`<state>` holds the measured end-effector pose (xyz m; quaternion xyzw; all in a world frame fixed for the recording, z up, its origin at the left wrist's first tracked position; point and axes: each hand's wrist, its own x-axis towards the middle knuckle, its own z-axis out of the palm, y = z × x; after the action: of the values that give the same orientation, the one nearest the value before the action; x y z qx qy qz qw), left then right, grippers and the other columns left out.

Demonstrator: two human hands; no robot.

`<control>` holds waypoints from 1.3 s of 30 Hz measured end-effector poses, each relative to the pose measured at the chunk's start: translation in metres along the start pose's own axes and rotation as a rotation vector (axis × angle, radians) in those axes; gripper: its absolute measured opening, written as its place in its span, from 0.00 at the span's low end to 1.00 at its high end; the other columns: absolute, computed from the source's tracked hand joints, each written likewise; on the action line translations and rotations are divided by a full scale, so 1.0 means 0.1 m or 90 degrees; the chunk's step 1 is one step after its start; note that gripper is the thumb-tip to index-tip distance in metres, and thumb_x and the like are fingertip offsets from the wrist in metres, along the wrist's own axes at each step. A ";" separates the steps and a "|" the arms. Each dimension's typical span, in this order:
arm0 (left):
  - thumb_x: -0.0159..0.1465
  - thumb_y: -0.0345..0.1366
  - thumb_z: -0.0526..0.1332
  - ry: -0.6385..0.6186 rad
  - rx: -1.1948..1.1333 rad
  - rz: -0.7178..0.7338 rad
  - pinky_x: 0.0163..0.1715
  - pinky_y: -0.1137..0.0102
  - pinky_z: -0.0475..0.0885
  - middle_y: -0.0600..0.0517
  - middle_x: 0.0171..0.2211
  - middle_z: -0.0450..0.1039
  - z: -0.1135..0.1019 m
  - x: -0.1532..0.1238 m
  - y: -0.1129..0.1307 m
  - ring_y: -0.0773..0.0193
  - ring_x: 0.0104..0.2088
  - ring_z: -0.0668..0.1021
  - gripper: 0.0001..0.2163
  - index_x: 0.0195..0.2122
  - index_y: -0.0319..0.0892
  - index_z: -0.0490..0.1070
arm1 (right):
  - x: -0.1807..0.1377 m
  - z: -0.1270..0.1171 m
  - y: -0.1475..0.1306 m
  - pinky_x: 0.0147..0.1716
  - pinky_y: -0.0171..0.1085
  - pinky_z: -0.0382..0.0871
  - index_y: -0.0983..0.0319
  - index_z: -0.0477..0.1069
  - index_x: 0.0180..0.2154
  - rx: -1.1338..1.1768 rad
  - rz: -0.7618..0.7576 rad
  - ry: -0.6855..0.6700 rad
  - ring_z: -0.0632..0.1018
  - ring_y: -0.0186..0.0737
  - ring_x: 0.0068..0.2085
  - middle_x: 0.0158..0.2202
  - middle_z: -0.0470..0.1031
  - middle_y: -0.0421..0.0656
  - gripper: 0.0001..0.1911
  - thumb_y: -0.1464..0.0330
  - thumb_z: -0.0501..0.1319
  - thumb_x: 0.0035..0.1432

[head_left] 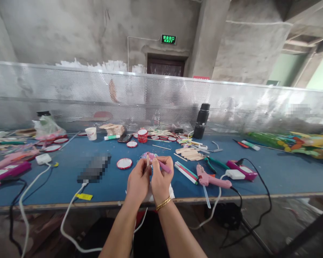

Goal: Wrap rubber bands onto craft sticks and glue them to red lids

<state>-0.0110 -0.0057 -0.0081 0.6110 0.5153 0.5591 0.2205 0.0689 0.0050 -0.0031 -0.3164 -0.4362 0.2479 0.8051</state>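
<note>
Close together over the front edge of the table, both my hands are closed. My right hand (161,179) grips a purple marker (165,167), held at a slant with its end pointing right. In my left hand (138,180), pinched between thumb and fingers, is a small pale wooden stick (148,159). The marker's tip is hidden by my fingers. Just behind the hands lies a tangle of pastel rubber bands (144,155), and a white sheet (172,191) shows beneath them. Several capped markers (186,172) rest to the right of my right hand.
To the right are a pink glue gun (201,176), green-handled pliers (210,165), craft sticks (190,154) and a purple power strip (242,170). A black bottle (201,121) stands behind. On the left lie a red-rimmed disc (124,163), a blurred-out phone (94,168) and a white cable (67,215).
</note>
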 end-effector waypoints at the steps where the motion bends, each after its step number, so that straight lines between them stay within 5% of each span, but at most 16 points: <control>1: 0.67 0.39 0.59 -0.001 0.000 0.000 0.37 0.69 0.70 0.53 0.33 0.77 0.00 0.00 0.00 0.60 0.35 0.77 0.05 0.37 0.47 0.73 | 0.00 0.00 0.00 0.37 0.38 0.70 0.60 0.68 0.31 0.000 0.000 -0.001 0.73 0.37 0.33 0.31 0.71 0.37 0.09 0.63 0.63 0.61; 39: 0.68 0.40 0.59 -0.003 0.016 0.000 0.37 0.69 0.71 0.53 0.32 0.78 -0.01 0.01 0.01 0.60 0.34 0.77 0.06 0.37 0.47 0.73 | 0.01 0.00 0.00 0.35 0.37 0.69 0.60 0.67 0.30 -0.002 -0.002 0.009 0.72 0.36 0.33 0.30 0.70 0.37 0.09 0.64 0.62 0.61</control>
<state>-0.0113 -0.0055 -0.0069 0.6151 0.5220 0.5510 0.2137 0.0697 0.0054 -0.0027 -0.3187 -0.4310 0.2439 0.8082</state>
